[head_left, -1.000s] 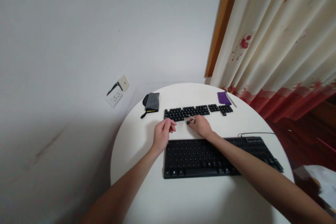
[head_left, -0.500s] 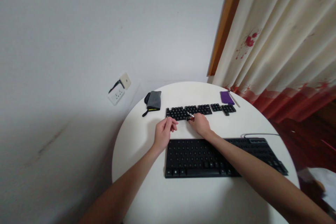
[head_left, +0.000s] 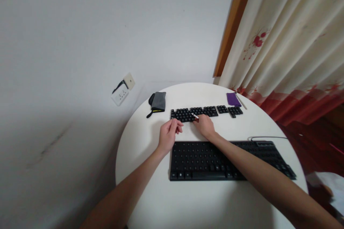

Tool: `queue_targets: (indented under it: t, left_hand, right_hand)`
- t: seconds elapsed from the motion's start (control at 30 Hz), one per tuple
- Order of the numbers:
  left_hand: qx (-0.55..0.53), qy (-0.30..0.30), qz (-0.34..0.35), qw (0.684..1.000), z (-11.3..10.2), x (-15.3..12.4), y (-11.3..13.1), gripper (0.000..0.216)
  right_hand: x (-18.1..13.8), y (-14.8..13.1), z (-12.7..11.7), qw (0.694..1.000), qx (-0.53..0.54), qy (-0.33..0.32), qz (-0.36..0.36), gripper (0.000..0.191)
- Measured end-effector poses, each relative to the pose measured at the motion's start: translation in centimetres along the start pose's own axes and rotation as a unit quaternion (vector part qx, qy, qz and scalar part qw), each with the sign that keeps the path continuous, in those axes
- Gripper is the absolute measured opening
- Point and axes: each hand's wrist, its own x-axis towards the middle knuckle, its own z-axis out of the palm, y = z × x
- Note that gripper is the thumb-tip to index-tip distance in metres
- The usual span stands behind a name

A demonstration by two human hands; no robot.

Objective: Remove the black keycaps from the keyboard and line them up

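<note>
"How are the fingers?"
"On the right hand [head_left: 204, 126], they grip a slim silver tool [head_left: 195, 116] by the loose black keycaps [head_left: 182, 115]. The left hand [head_left: 168, 134] is loosely curled; I can't tell whether it holds anything."
"And beyond?"
"Those keycaps sit in rows past both hands; the partly bare keyboard [head_left: 193, 155] lies under the right forearm [head_left: 249, 161], on the white table [head_left: 188, 200]."

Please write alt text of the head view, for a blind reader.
A person's right hand holds a slim silver tool by rows of loose black keycaps; the left hand is nearby. Closer lies a black keyboard missing many keycaps, on a round white table.
</note>
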Motion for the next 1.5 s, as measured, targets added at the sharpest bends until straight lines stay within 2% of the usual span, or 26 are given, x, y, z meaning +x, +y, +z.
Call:
queue_targets:
  t: [0.3,0.43,0.53,0.63,0.7,0.73,0.83,0.93,1.03,1.17,1.33,1.5]
  left_hand:
    - [0.003,-0.004,0.0,1.0,0.0,0.0,-0.2,0.043]
    - [0.005,0.0,-0.001,1.0,-0.1,0.1,-0.3,0.043]
    - [0.007,0.002,-0.002,1.0,-0.1,0.0,-0.3,0.044]
    - [0.01,-0.003,-0.002,1.0,0.0,-0.1,-0.3,0.043]
    - [0.015,-0.01,-0.001,1.0,0.1,-0.2,-0.3,0.042]
    - [0.019,-0.013,-0.002,1.0,0.1,-0.3,-0.3,0.042]
    - [0.028,-0.021,-0.001,0.999,0.2,-0.4,-0.4,0.042]
    - [0.035,-0.024,-0.001,0.999,0.3,-0.5,-0.5,0.041]
    - [0.041,-0.033,-0.01,0.999,0.5,-0.5,-0.5,0.04]
    - [0.048,-0.045,-0.017,0.998,0.7,-0.7,-0.7,0.042]
    - [0.061,-0.064,-0.024,0.996,1.0,-0.8,-0.8,0.041]
    - [0.064,-0.077,-0.023,0.995,1.0,-0.8,-0.6,0.04]
  right_hand:
    - [-0.4,-0.2,-0.8,0.999,0.039,0.013,0.002,0.013]
    - [-1.4,0.2,-3.1,0.996,0.079,0.029,-0.017,0.031]
    - [-3.1,1.1,-5.4,0.986,0.158,0.039,-0.034,0.047]
    - [-6.0,2.1,-7.3,0.966,0.247,0.068,-0.04,0.045]
    - [-8.3,2.6,-8.1,0.959,0.265,0.093,-0.042,0.045]
    - [-9.5,2.8,-8.3,0.958,0.274,0.081,-0.036,0.045]
    - [-12.4,3.5,-8.1,0.948,0.317,0.036,-0.001,0.043]
    - [-14.5,4.4,-7.2,0.943,0.333,-0.004,0.007,0.031]
    - [-15.9,4.9,-6.2,0.94,0.337,-0.04,0.004,0.023]
    - [-16.7,4.6,-5.3,0.941,0.335,-0.053,0.005,0.023]
    - [-16.7,3.3,-5.5,0.963,0.265,-0.035,-0.028,0.024]
    - [-16.9,1.7,-5.3,0.985,0.15,-0.051,-0.069,0.02]
